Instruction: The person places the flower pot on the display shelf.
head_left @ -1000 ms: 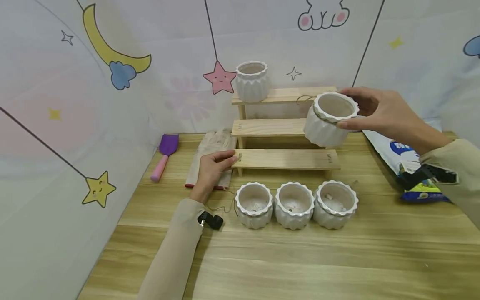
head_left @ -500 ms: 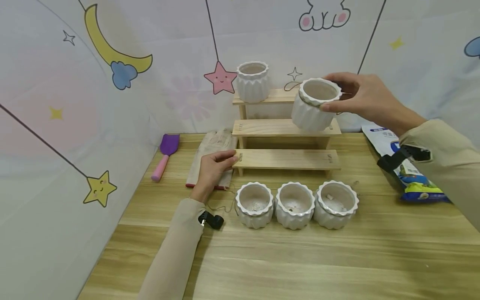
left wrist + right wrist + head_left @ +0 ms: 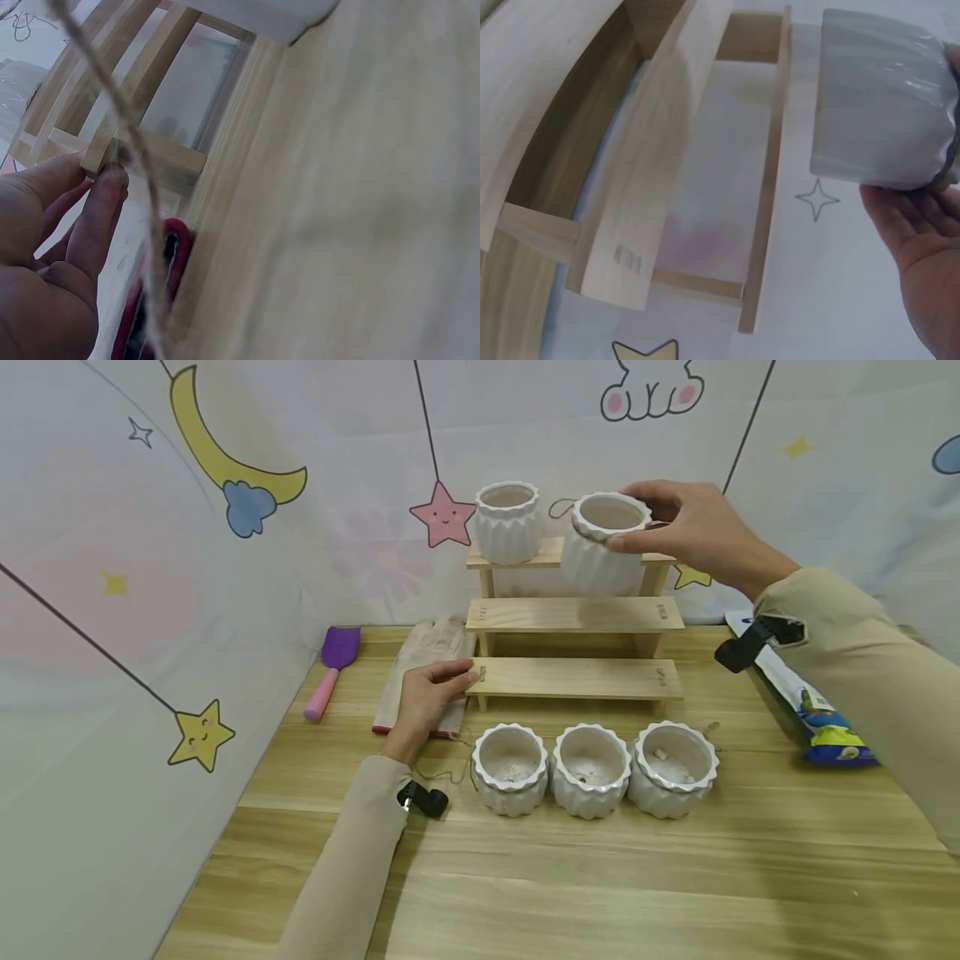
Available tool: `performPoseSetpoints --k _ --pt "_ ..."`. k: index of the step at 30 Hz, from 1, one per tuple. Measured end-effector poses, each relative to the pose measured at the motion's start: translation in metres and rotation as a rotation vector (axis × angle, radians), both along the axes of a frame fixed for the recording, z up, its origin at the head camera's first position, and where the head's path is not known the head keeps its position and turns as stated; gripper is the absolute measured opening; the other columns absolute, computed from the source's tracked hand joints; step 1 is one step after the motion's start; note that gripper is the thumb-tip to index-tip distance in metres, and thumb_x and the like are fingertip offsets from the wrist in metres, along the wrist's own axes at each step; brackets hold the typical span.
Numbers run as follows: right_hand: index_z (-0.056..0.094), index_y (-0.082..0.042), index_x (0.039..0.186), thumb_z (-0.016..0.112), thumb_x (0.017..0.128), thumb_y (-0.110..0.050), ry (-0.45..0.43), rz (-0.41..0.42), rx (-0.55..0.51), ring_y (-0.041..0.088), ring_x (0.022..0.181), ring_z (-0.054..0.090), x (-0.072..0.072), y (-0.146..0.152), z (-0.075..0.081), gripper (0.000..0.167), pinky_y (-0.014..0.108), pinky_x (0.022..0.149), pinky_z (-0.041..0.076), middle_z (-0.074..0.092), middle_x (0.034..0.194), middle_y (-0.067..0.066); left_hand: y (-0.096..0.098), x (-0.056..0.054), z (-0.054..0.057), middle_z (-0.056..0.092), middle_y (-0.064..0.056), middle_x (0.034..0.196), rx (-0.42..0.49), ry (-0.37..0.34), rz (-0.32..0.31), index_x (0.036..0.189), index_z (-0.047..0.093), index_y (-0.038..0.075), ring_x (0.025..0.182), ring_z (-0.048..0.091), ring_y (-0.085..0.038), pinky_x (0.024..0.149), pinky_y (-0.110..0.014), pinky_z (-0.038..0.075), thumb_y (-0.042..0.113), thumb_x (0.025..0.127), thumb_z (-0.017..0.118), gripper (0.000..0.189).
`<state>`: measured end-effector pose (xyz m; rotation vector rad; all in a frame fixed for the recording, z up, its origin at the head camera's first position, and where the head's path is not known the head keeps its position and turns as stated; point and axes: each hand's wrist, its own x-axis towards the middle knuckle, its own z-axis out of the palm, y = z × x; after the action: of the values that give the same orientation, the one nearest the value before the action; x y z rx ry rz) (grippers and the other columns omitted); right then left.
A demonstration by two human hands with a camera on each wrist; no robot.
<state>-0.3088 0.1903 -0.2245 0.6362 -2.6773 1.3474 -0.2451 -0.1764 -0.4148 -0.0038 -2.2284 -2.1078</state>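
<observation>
My right hand (image 3: pixel 690 535) grips a white fluted flower pot (image 3: pixel 600 556) by its scalloped rim, thumb on the near side. The pot is tilted a little and overlaps the top step of the wooden tiered stand (image 3: pixel 573 678) in the head view. In the right wrist view the pot (image 3: pixel 885 101) shows its side, beyond the stand's top board. A similar pot (image 3: pixel 507 531) stands on the left of the top step. My left hand (image 3: pixel 427 697) pinches the left end of the lowest step between thumb and fingers, as the left wrist view also shows.
Three white pots (image 3: pixel 510 772) stand in a row on the table in front of the stand, bits of debris inside. Left lie work gloves (image 3: pixel 420 652) and a purple shovel with a pink handle (image 3: pixel 330 672). A printed bag (image 3: pixel 825 718) lies right, partly behind my right sleeve.
My right hand has carried the pot up and to the left, from in front of the stand's right side toward the top step. The left hand keeps its place.
</observation>
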Motion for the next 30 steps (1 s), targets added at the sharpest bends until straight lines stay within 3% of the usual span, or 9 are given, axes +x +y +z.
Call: performPoseSetpoints --k 11,30 --pt "0.060 -0.010 0.149 0.089 0.088 -0.042 -0.028 -0.027 0.010 0.015 0.115 0.062 -0.025 -0.016 0.007 0.075 0.025 0.098 0.048 0.068 0.131 0.004 -0.001 -0.003 -0.001 0.078 -0.018 0.114 0.013 0.018 0.008 0.118 0.077 -0.009 0.081 0.072 -0.005 0.071 -0.020 0.063 0.001 0.094 0.082 0.026" --pt "0.061 -0.006 0.146 0.090 0.087 -0.042 -0.081 -0.072 -0.006 0.013 0.108 0.059 -0.056 -0.031 0.004 0.075 0.025 0.089 0.046 0.068 0.122 0.000 -0.005 0.002 0.000 0.077 -0.019 0.116 0.003 0.014 0.003 0.119 0.077 -0.008 0.083 0.072 -0.005 0.073 -0.020 0.063 0.003 0.094 0.082 0.027"
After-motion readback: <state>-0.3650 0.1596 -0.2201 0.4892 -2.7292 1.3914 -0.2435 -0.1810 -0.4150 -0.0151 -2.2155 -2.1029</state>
